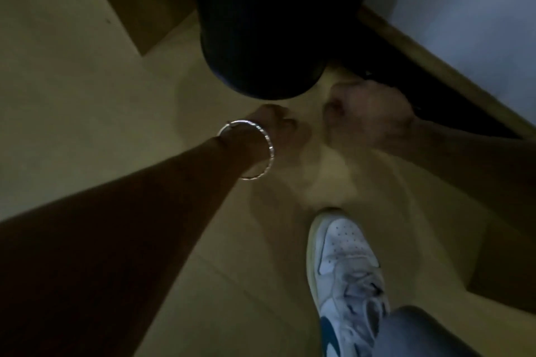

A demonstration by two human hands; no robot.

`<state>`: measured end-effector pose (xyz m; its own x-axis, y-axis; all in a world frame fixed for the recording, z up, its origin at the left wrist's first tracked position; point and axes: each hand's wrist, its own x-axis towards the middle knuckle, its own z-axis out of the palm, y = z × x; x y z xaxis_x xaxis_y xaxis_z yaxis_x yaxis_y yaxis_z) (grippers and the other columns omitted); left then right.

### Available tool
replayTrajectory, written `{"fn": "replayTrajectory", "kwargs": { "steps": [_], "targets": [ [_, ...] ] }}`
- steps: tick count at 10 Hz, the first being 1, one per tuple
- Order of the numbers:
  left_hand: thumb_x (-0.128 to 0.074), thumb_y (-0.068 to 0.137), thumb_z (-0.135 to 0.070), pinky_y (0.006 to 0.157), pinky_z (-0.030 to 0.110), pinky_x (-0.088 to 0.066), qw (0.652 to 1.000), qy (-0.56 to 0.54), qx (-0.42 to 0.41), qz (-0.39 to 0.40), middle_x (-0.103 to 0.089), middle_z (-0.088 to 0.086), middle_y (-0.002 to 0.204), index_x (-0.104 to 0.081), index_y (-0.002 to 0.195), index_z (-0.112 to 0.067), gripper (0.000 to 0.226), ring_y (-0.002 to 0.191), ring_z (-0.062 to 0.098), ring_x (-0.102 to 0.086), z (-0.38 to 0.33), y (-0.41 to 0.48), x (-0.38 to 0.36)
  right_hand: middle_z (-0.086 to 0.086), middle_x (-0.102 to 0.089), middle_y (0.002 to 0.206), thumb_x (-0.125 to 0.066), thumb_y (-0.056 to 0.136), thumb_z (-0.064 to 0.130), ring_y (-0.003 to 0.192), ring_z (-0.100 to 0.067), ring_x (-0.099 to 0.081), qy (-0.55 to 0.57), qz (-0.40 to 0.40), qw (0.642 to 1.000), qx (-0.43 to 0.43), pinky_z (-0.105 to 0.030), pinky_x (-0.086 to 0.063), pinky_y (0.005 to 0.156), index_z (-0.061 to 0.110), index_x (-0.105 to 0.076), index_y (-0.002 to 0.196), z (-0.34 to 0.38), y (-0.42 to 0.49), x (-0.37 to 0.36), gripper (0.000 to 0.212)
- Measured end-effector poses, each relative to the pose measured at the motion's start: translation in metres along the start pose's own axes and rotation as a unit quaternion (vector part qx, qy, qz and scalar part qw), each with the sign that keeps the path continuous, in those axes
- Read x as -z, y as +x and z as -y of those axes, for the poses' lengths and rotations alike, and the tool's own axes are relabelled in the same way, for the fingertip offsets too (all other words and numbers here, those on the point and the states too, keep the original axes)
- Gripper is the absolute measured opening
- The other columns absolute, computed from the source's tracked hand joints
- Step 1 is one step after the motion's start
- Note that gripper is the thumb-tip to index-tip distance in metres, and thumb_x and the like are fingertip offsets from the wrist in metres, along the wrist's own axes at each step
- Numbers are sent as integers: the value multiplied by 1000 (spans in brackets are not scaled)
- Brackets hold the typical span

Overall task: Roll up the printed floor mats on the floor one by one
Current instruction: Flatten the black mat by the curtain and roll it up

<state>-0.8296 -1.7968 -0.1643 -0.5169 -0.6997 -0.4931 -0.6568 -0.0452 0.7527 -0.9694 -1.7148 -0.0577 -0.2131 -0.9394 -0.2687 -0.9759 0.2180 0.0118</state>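
The left hand (pixel 278 124) and the blurred right hand (pixel 368 113) hang near the end of a dark, seemingly rolled mat (pixel 261 23) on the floor (pixel 87 66). I cannot tell whether their fingers grip anything.

No text seems readable; view dark, blurred.

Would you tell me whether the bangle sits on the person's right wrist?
No, the silver bangle circles the wrist just behind the left hand.
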Motion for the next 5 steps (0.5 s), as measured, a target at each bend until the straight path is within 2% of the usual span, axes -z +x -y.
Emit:
{"fn": "replayTrajectory", "kwargs": {
  "steps": [1, 2, 3, 4, 5],
  "targets": [
    [-48, 97, -15, 100, 26, -33, 1000, -3, -13, -21, -46, 13, 141, -43, 138, -5, 42, 129, 27, -44, -13, -91, 47, 0, -53, 72, -42, 94, 35, 75, -25, -57, 32, -6, 998, 53, -27, -34, 63, 18, -57, 82, 59, -11, -3, 26],
    [-48, 97, -17, 101, 31, -34, 998, -37, -2, -59, -51, 13, 136, -48, 134, -7, 38, 126, 29, -47, 28, -115, 76, -1, -56, 75, -42, 95, 35, 71, -21, -55, 52, -12, 992, 113, -28, -33, 60, 21, -52, 75, 130, -17, 6, 26],
    [-49, 95, -11, 90, 31, -41, 993, -21, -16, -114, -63, 19, 116, -62, 120, -10, 28, 111, 36, -56, 58, -161, 121, -1, -57, 81, -40, 98, 34, 73, -20, -53, 49, -12, 985, 162, -28, -32, 61, 24, -57, 81, 209, -19, 21, 25],
    [-46, 93, -12, 85, 29, -40, 985, 26, 23, -170, -63, 14, 117, -61, 120, -19, 32, 109, 33, -56, 91, -209, 180, -8, -63, 97, -37, 98, 31, 83, -25, -55, 26, -23, 978, 208, -29, -32, 65, 16, -63, 99, 294, -22, 42, 30],
    [-45, 91, -11, 84, 30, -41, 973, 49, 39, -222, -63, 14, 116, -60, 115, -19, 30, 107, 34, -56, 122, -268, 236, -10, -65, 105, -38, 96, 31, 89, -28, -58, 16, -42, 966, 255, -29, -33, 65, 15, -63, 99, 375, -34, 65, 30]
  ]
}}
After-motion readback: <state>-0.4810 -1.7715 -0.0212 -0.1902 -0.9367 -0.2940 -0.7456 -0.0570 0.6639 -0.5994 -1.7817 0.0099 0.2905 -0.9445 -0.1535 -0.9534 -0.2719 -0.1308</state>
